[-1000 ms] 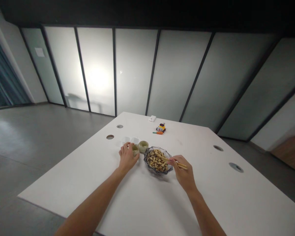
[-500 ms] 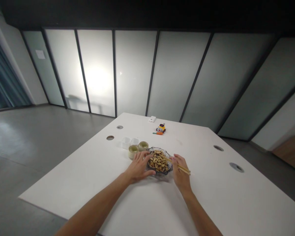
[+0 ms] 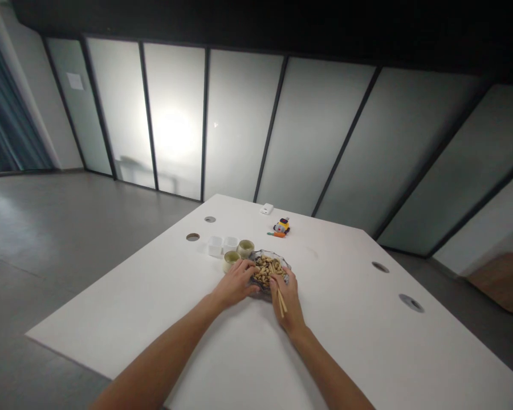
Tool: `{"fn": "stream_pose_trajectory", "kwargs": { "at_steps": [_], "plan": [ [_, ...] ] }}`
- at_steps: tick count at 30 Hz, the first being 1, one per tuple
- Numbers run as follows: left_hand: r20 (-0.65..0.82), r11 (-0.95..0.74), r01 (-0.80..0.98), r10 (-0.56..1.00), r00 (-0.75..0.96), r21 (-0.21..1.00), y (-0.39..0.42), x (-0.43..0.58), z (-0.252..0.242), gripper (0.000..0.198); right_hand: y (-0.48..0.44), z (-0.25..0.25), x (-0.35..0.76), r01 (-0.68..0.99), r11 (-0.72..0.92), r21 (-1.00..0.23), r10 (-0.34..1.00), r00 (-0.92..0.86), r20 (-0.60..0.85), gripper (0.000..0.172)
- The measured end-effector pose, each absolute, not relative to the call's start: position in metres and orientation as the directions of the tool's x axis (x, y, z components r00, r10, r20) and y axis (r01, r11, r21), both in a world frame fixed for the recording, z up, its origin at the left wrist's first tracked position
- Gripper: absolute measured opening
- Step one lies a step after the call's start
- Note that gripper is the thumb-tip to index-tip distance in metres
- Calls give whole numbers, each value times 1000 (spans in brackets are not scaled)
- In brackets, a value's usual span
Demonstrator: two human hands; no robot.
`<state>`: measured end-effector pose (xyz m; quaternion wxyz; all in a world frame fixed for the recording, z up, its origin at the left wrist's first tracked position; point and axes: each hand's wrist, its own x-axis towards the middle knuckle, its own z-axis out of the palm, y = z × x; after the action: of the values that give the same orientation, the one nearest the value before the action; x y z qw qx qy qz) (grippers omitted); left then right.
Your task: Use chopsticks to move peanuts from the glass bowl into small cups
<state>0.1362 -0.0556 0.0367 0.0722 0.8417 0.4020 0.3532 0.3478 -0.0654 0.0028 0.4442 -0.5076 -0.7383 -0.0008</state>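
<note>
A clear, scalloped glass bowl (image 3: 277,254) full of light brown nuts in their shells (image 3: 265,266) sits on the white table. Around its left and near rim, my left hand (image 3: 236,283) curves with thumb and fingers against the glass. My right hand (image 3: 291,304) is closed on a pair of wooden chopsticks (image 3: 281,303) at the bowl's right side. The chopstick tips reach in among the nuts; whether they pinch one is too small to tell. Just beyond my left fingers stand two greenish cups, a nearer cup (image 3: 231,259) and a farther cup (image 3: 245,247).
Two small clear containers (image 3: 215,246) stand left of the cups. Farther back on the table (image 3: 154,296) are a yellow toy vehicle (image 3: 283,225), an orange carrot-shaped piece (image 3: 278,234) and a white box (image 3: 267,209). Round holes pierce the tabletop near both sides.
My right hand has moved left, closer over the bowl, and the chopsticks have swung to a steeper angle. My left hand stays at the bowl's rim. The view has tilted slightly.
</note>
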Motion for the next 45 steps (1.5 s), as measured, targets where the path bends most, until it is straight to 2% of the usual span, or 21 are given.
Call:
{"fn": "stream_pose_trajectory", "kwargs": {
  "at_steps": [5,8,11,15,21,26,32,37,39,42,45],
  "plan": [
    [536,-639,651,746,395,409,-53,133,38,33,-44,5,332,768,498,-402,742,-138,657,43],
    [570,-616,610,763,305,498,-51,133,39,36,-35,7,320,767,518,-379,729,-165,664,40],
    [584,-554,557,798,146,618,-49,133,39,30,-31,7,312,789,498,-359,729,-156,667,41],
    [583,-517,518,811,44,681,-47,133,40,21,-30,6,312,816,459,-353,720,-109,685,43],
    [577,-529,510,813,76,679,-49,135,40,17,-24,32,326,778,511,-365,705,-137,695,48],
    [545,-531,500,828,134,684,-51,140,33,17,-23,60,333,825,479,-299,697,-151,701,48],
    [537,-543,469,828,162,696,-52,145,25,22,-18,81,331,804,325,-497,795,52,604,41],
    [552,-547,474,821,144,690,-52,144,27,23,-6,85,320,646,402,-649,834,35,551,47],
    [564,-557,480,813,146,678,-52,144,28,23,-4,79,314,617,484,-621,816,-62,575,47],
    [575,-577,504,798,181,643,-52,143,28,21,-7,64,307,607,639,-473,725,-268,635,47],
    [560,-578,525,800,216,624,-51,143,27,17,-15,49,307,649,674,-352,681,-363,636,46]
  ]
}}
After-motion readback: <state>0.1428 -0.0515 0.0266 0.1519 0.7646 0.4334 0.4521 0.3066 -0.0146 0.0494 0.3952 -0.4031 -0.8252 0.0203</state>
